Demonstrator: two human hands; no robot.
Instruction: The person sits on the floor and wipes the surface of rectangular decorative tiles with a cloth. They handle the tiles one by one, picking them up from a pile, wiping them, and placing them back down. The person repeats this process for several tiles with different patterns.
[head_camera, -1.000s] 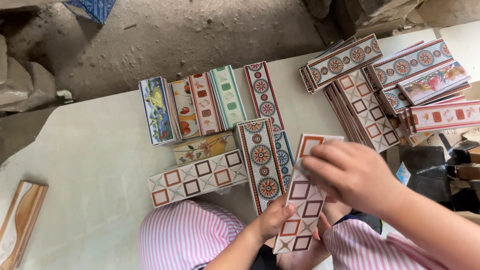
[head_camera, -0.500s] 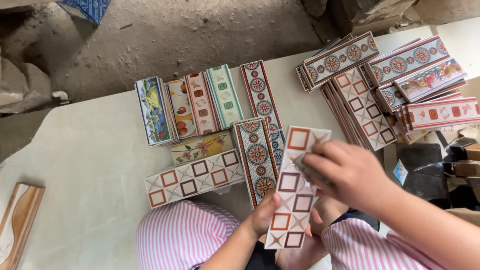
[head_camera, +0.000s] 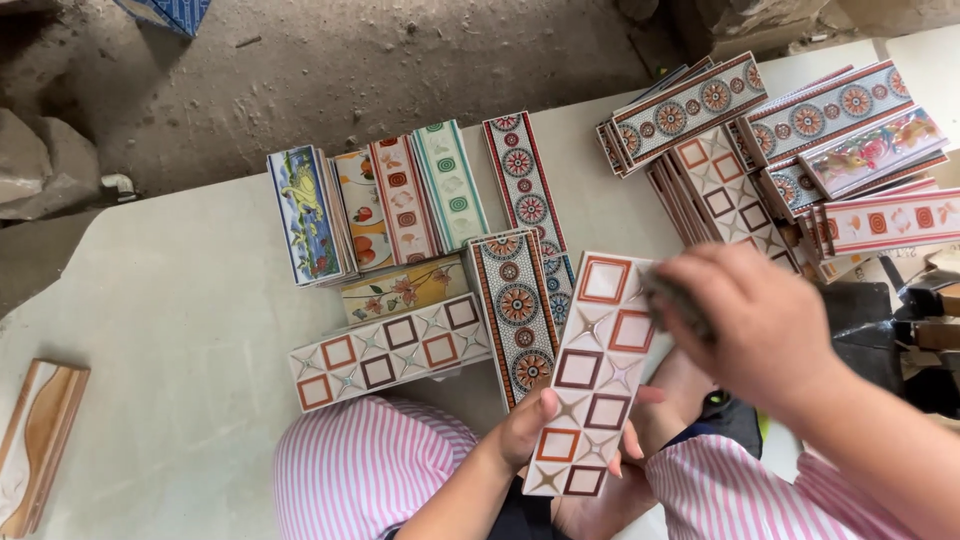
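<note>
Clearly the left hand (head_camera: 535, 430) grips the lower end of a long square-patterned tile (head_camera: 598, 372), thumb on its face and fingers curled beneath, at about six o'clock over the pale table (head_camera: 150, 330). The right hand (head_camera: 755, 325), blurred, presses a dark pad (head_camera: 672, 298) on the tile's upper right, fingers bunched around it. A hard push could tip the tile onto the sorted tiles (head_camera: 400, 215) at eleven o'clock.

The held tile (head_camera: 590, 375) is white with orange and maroon square outlines (grey stars between); its neighbour tile (head_camera: 515, 315) shows brown-blue rosettes; the trousers (head_camera: 370, 470) are pink-striped.
</note>
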